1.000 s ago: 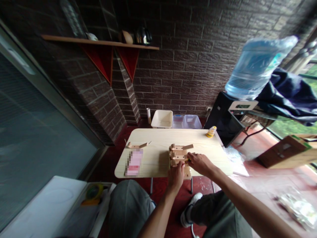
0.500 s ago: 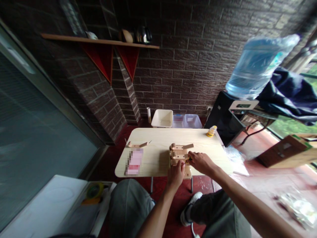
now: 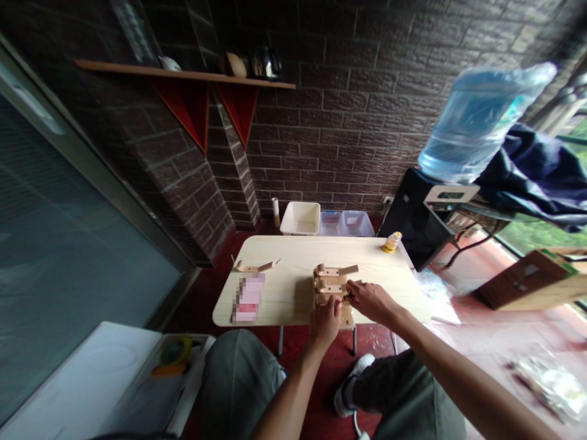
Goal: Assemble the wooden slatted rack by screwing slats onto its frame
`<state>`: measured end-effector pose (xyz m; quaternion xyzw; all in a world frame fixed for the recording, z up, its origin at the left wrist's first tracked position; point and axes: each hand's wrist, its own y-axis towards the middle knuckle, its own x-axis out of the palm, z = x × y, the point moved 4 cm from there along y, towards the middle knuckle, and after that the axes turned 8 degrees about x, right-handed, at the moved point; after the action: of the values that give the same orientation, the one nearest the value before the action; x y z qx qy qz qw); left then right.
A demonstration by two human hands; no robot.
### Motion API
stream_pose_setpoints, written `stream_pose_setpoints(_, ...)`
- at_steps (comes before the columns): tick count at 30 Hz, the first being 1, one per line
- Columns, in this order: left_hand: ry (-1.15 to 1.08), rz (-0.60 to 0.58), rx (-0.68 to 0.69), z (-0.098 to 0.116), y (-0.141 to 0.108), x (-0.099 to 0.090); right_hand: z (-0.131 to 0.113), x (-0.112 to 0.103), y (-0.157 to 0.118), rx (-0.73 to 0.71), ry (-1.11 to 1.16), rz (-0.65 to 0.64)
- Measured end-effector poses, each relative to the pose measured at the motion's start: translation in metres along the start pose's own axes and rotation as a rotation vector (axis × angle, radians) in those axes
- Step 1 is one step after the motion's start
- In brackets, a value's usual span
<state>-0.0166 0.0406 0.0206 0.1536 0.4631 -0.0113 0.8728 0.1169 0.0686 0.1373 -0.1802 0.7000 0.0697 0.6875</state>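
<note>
A wooden rack-like piece (image 3: 323, 272) with hooked arms and small dark holes lies near the front edge of the table, right of its middle. My left hand (image 3: 326, 318) is closed over its near part, fingertips pressed together at the wood. What those fingers pinch is too small to make out. From the right, my right hand (image 3: 367, 299) curls round a small black-and-yellow tool (image 3: 349, 295), close to the left fingertips. Most of the tool is hidden by the fingers, so its kind does not show.
On the pale table (image 3: 284, 250) lie another hooked wooden piece (image 3: 254, 267), a blurred pink rectangle (image 3: 249, 299) and a yellow-capped bottle (image 3: 392, 242). Behind it stand a cream bin (image 3: 300, 219) and clear bins (image 3: 358, 224). A water dispenser (image 3: 413, 208) is at the right, an open case (image 3: 169, 379) at the left.
My right hand has shifted very slightly left, with its grip turned a little round the tool. My left hand and the wooden piece stay in place.
</note>
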Motion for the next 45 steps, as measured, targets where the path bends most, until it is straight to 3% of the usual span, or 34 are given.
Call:
stream_pose_setpoints(6, 0.021, 0.001, -0.004, 0.000, -0.001, 0.002, -0.003, 0.002, -0.002, 0.013, 0.005, 0.000)
stream_pose_setpoints(12, 0.031, 0.006, -0.007, 0.000, -0.001, 0.003, -0.004, 0.000, -0.008, -0.082, 0.056, -0.060)
stream_pose_setpoints(26, -0.025, 0.054, -0.003, -0.005, -0.002, 0.005, -0.005, -0.007, -0.001, 0.008, 0.026, -0.042)
stream_pose_setpoints(33, -0.107, 0.065, 0.045, -0.008, -0.003, 0.006, -0.007, -0.011, -0.002, 0.006, 0.069, -0.043)
stream_pose_setpoints(45, -0.104, 0.061, -0.009, -0.010, -0.001, 0.008, -0.004, -0.007, -0.003, -0.031, 0.037, -0.013)
